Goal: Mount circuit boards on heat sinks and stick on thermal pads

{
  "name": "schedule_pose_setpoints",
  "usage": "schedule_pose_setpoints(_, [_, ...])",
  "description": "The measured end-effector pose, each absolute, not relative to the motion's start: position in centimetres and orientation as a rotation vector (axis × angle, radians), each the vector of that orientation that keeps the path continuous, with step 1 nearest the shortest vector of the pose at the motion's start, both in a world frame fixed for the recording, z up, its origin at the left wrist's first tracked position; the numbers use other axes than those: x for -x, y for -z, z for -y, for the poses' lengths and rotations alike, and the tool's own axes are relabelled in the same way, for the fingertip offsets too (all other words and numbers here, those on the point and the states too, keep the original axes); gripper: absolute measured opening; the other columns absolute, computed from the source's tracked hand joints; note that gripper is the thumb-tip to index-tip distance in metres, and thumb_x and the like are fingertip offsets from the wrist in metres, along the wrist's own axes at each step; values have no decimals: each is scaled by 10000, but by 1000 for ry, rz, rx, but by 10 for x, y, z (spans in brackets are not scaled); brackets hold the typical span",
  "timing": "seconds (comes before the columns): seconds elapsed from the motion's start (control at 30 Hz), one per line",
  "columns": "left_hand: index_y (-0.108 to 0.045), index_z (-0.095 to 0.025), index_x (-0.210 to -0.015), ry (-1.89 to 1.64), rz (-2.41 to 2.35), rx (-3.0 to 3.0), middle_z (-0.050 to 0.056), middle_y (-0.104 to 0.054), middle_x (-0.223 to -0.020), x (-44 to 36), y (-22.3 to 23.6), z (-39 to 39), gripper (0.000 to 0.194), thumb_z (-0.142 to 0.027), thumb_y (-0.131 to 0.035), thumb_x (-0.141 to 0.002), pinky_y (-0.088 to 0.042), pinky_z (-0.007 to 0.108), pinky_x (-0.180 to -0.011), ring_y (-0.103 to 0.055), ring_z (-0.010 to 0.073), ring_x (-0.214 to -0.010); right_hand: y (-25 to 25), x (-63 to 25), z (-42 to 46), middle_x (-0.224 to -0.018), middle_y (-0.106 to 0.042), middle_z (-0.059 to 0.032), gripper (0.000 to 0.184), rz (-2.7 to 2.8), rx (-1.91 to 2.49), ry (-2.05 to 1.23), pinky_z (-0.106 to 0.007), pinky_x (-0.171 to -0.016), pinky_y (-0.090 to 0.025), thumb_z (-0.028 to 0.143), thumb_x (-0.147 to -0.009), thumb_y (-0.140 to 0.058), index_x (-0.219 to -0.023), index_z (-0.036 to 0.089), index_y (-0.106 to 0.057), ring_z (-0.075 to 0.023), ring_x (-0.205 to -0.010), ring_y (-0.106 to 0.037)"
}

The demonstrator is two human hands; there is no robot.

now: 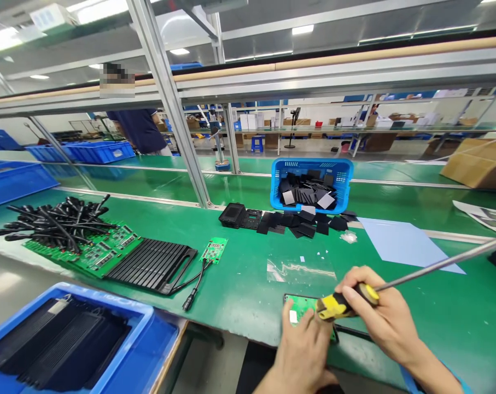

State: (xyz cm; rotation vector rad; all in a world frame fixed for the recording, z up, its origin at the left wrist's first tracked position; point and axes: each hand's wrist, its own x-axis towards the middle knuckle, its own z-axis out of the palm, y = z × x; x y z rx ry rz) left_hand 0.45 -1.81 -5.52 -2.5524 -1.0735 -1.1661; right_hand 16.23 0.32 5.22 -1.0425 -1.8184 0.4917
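My right hand [383,317] is closed around the yellow-and-black handle of a screwdriver [338,305]. Its long metal shaft runs up to the right edge of the view, and the butt of the handle lies just over the fingers of my left hand [303,347]. Those left fingers press on a green circuit board [300,304] seated in a black case, partly covering it; a small white patch shows on the board. A black strip, perhaps a cable, lies beneath my right hand. Beyond the board is a clear plastic bag [301,269].
Left: green boards with black cables [67,224], ribbed black covers [149,262], a single board [215,250] and a blue bin [145,323] of black parts. Ahead: a blue basket [276,191] of black pads, loose pads, a blue-white sheet [407,243] and a metal post [169,98]. Someone stands behind.
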Motion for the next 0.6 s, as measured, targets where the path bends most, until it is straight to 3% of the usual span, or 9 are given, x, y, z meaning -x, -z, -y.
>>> schedule_pose_setpoints(0.07, [-199,-63,-1466,1138,1096,2919,102,-732,-1025,16,38,6,987,-549,-668,-746,-163,651,-1115,-667,257,-932,-46,-170,5,-726,-566,14,109,1850,1033,-463,-228,-542,-446,248,-954,-482,-852,234,-517,-136,-602,-548])
schedule_pose_setpoints(0.17, [-52,-149,-1495,1015,1133,3295,87,-725,-1084,36,20,-13,1173,-619,-724,-655,-62,716,-1081,-602,288,-1070,-29,-172,16,-685,-550,26,161,2046,1026,-499,-223,-535,-435,244,-960,-453,-803,235,-489,-128,-568,-530])
schedule_pose_setpoints(0.23, [-166,-233,-1478,887,1171,3434,75,-720,-1108,41,15,-20,1078,-593,-752,-647,-68,701,-1078,-575,284,-1096,-22,-176,15,-643,-528,40,188,2141,1120,-475,-223,-521,-422,262,-970,-421,-787,238,-458,-123,-529,-509])
schedule_pose_setpoints(0.33, [-462,-328,-1330,701,1129,3453,53,-689,-1130,41,16,-23,700,-558,-724,-723,-98,654,-1088,-557,258,-1079,-22,-202,-1,-618,-518,49,159,2137,1399,-276,-240,-532,-427,306,-977,-377,-849,239,-445,-136,-507,-519])
schedule_pose_setpoints(0.4, [-590,-334,-1202,663,1095,3371,71,-634,-1170,40,20,-21,508,-562,-686,-759,-113,648,-1085,-532,264,-1118,-21,-232,-20,-714,-578,9,124,2128,1645,-65,-264,-559,-447,307,-958,-376,-934,227,-468,-163,-568,-578])
schedule_pose_setpoints(0.47, [-644,-320,-1134,659,1116,3302,124,-555,-1259,40,24,-20,484,-600,-671,-740,-153,672,-1064,-477,318,-1208,-15,-265,-41,-864,-622,-64,131,2172,1869,140,-292,-579,-462,251,-910,-396,-964,207,-507,-210,-681,-630])
schedule_pose_setpoints(0.6, [-674,-315,-1097,641,1099,3266,176,-486,-1330,38,29,-24,462,-598,-667,-732,-372,625,-966,-445,389,-1236,2,-314,-70,-692,-607,-97,182,2130,2027,207,-323,-576,-473,80,-768,-429,-774,183,-578,-266,-677,-638])
